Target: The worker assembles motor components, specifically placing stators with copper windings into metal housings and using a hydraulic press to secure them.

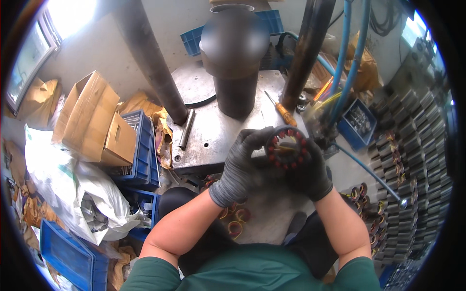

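Observation:
My left hand point(238, 167), in a grey glove, is closed on the left side of a motor stator point(297, 161). The stator is a dark ring with red pieces round its inner edge and yellowish wire inside. My right hand point(310, 172), in a darker glove, grips its right and lower side. Both hands hold it up in front of the near edge of a steel press table point(213, 150). Just beyond the stator, a screwdriver point(285, 114) with an orange handle lies on the table. A short metal rod point(187, 129) lies at the table's left.
A thick dark press ram point(236, 92) stands between two steel columns. Blue hoses point(352, 63) hang at the right. Stacked stators point(412, 160) fill the right side, near a blue bin point(358, 123) of small parts. Cardboard boxes point(87, 116), blue crates point(145, 150) and white sacks point(73, 189) crowd the left.

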### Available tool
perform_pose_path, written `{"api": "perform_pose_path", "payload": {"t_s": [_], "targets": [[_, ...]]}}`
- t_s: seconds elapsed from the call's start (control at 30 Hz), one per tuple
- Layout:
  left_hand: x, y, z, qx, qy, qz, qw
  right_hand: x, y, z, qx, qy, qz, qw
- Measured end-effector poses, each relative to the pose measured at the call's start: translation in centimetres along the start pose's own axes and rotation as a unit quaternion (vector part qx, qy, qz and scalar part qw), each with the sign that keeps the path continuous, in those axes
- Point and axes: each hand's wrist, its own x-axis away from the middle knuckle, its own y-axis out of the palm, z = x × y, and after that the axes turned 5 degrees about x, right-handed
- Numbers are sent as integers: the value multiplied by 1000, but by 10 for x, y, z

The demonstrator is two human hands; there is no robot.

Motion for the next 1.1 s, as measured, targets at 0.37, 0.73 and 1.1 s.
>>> {"api": "perform_pose_path", "payload": {"t_s": [0.37, 0.73, 1.1], "targets": [[4, -4, -1, 51, -119, 12, 992, -4, 8, -7, 42, -23, 17, 999], [3, -6, -3, -80, -17, 7, 997, -4, 16, -11, 271, -53, -42, 960], [6, 0, -6, 17, -26, 32, 999, -11, 4, -4, 335, -112, 7, 935]]}}
